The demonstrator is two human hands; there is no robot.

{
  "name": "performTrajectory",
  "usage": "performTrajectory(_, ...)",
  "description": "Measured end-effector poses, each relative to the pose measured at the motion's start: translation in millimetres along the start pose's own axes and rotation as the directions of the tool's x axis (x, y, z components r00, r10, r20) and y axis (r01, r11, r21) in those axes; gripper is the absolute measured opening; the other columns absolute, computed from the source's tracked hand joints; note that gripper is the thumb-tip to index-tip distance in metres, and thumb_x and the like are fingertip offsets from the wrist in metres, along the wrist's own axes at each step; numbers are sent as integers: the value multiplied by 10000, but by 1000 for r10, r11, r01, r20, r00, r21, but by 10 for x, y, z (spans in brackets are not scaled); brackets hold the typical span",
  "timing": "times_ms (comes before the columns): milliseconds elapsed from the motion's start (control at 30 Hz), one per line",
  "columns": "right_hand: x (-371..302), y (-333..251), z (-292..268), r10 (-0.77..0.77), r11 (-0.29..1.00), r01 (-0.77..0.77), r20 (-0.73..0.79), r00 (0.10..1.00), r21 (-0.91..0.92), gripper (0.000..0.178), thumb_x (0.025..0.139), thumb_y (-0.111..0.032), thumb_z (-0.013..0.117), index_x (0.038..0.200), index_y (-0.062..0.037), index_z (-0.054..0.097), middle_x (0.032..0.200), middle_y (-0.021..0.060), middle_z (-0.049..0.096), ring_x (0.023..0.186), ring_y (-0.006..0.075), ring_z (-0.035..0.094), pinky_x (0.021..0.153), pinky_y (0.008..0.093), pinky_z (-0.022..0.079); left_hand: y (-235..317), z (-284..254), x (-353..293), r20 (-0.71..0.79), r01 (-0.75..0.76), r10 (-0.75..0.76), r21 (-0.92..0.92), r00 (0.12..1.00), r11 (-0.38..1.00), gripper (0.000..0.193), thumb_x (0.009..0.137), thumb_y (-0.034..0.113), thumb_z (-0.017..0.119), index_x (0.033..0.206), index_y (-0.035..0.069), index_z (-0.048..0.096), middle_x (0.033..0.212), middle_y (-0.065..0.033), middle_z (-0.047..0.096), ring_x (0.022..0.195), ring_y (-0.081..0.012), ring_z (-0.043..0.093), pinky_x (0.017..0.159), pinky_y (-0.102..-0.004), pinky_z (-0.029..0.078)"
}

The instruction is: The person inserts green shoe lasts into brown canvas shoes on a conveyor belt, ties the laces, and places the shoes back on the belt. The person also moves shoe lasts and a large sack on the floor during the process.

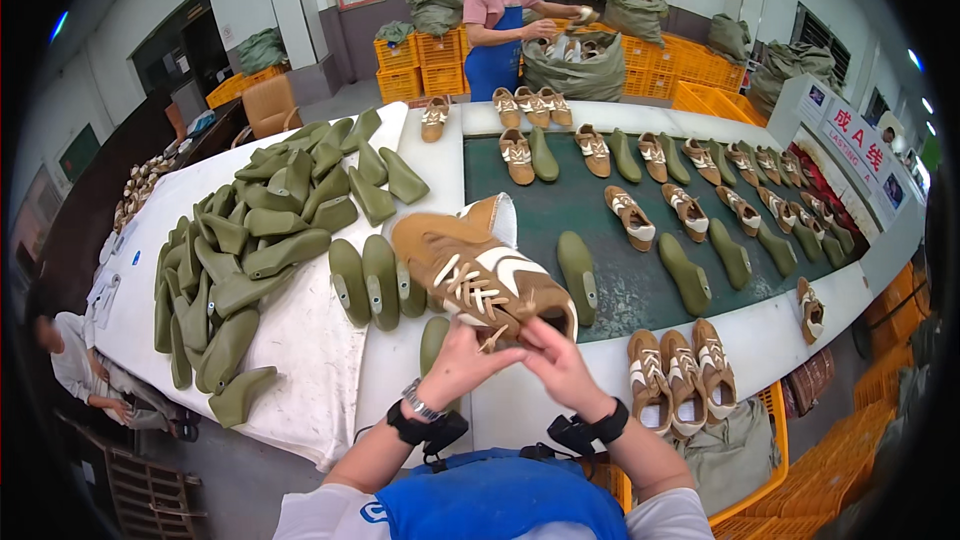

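A brown sneaker [440, 250] with white stripes and cream laces is held up in front of me, toe to the upper left. My left hand [465, 365] grips its side below the laces. Closed at the collar beside the heel opening is my right hand [565, 365]; both thumbs come close together near the lace ends. Partly hidden behind it is another brown-and-white shoe [505, 220]. Olive-green shoe lasts [380, 280] sit just left of the held sneaker, and one more last [432, 342] shows beside my left hand.
A large heap of lasts [265, 225] covers the white cloth at left. Sneakers and lasts stand in rows on the green conveyor belt [630, 285]. Three sneakers [682, 375] stand at the near right edge, above a yellow crate [775, 420]. Across the belt, a person [500, 15] handles a shoe.
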State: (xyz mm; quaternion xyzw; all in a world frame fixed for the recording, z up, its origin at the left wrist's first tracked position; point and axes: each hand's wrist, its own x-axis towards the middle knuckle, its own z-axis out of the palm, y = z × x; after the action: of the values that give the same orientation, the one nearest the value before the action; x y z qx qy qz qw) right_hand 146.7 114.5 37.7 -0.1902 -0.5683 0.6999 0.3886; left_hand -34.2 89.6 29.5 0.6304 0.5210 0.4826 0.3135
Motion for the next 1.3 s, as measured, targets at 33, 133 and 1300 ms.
performTrajectory(33, -60, 25, 35, 37, 990, -32, 33, 999, -135, 592, 877, 36, 519, 1417, 55, 279, 1391, 124, 414, 1306, 195, 378, 1065, 316, 326, 40, 63, 38, -1, 12, -12, -3, 1000, 1000, 680, 713, 295, 797, 1269, 50, 493, 1206, -159, 478, 1056, -256, 530, 878, -350, 467)
performTrajectory(133, -234, 43, 41, -35, 999, 35, -21, 999, 0, 580, 869, 58, 520, 1406, 63, 299, 1372, 128, 423, 1293, 190, 383, 1064, 323, 329, 131, 170, 96, -56, -174, 192, 235, 980, 956, 694, 654, 280, 824, 1237, 62, 518, 1170, -181, 495, 1032, -331, 536, 875, -384, 469)
performTrajectory(1300, -326, -173, 285, -517, 347, 105, -97, 850, -932, 340, 684, 73, 529, 990, -45, 622, 852, 126, 461, 783, 294, 521, 676, 373, 463, 386, 69, -185, -22, -308, 392, 579, 920, 755, 144, 812, 168, 641, 903, 57, 650, 814, -111, 599, 703, -298, 590, 598, -369, 486)
